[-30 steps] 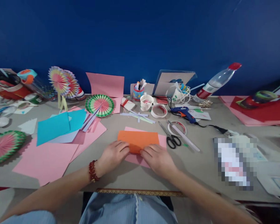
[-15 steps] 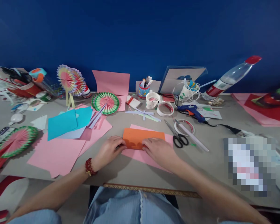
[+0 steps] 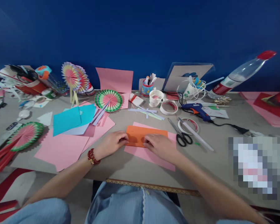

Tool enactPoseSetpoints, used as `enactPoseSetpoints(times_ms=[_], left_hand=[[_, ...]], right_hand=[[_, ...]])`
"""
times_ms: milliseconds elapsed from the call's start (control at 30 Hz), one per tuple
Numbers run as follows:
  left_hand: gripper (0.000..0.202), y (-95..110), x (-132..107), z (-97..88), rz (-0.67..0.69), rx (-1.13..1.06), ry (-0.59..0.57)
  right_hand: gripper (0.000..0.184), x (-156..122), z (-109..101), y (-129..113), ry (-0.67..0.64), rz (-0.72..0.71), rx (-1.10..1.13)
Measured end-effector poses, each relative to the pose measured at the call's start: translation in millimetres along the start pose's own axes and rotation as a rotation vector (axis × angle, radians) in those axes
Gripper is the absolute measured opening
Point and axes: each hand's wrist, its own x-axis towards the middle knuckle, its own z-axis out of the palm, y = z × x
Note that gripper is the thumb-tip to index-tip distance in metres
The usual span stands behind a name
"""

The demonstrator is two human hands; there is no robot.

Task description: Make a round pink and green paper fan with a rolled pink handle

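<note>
An orange sheet of paper (image 3: 144, 130), seemingly folded into a wide strip, lies on top of a pink sheet (image 3: 151, 157) in front of me. My left hand (image 3: 112, 143) is closed at its lower left corner, thumb and fingers pinching the edge. Along the near edge, towards the middle, my right hand (image 3: 160, 146) has its fingers curled onto the same paper. The fingertips are partly hidden by the hands. To the right of the orange paper lie black-handled scissors (image 3: 181, 137).
Pink sheets (image 3: 63, 149) and blue paper (image 3: 66, 121) cover the left side. Behind are a round paper fan (image 3: 108, 101), paper strips (image 3: 147, 112) and tape rolls (image 3: 169, 107). A blue glue gun (image 3: 197, 109) and a leaning bottle (image 3: 242, 74) stand at the right.
The view has shifted slightly, so the tabletop things sit further right in it. My right fingers are curled more tightly at the paper's near edge; the left hand keeps its pinch.
</note>
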Motion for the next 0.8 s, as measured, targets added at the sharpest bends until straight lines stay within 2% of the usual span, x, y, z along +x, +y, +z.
enactPoseSetpoints(times_ms=[233,800], left_hand=[[0.014,-3.6,-0.4,-4.7,0.033,0.009,-0.071],[0.015,-5.5,1.8,-6.5,0.07,0.062,-0.101]], right_hand=[[0.009,0.8,2.2,2.8,0.009,-0.024,0.013],[0.009,4.5,-1.8,1.1,-0.024,-0.027,0.002]])
